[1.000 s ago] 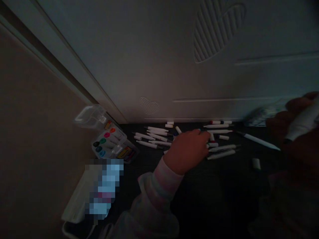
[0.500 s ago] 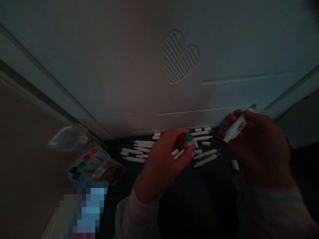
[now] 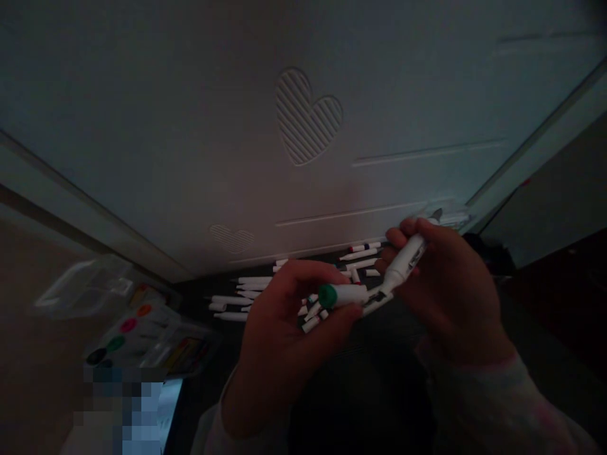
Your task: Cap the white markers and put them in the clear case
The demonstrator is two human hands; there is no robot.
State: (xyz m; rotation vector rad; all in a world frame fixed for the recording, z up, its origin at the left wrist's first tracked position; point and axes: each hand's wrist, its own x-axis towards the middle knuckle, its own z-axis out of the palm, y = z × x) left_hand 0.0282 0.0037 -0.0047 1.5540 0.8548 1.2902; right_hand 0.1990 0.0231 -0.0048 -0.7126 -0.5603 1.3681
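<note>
Cap and white marker have drawn together: left hand pinches the green-ended cap, right hand grasps the marker, so 2 ends now face, perhaps touching, above scattered pens.

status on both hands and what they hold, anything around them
Left hand pinching green-ended white cap. Right hand gripping white marker, its end near the cap, contact unclear. Loose markers lie beyond.

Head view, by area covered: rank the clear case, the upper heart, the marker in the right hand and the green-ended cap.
1. Clear case
2. Upper heart
3. Marker
4. Green-ended cap
The last two are partly covered.
</note>
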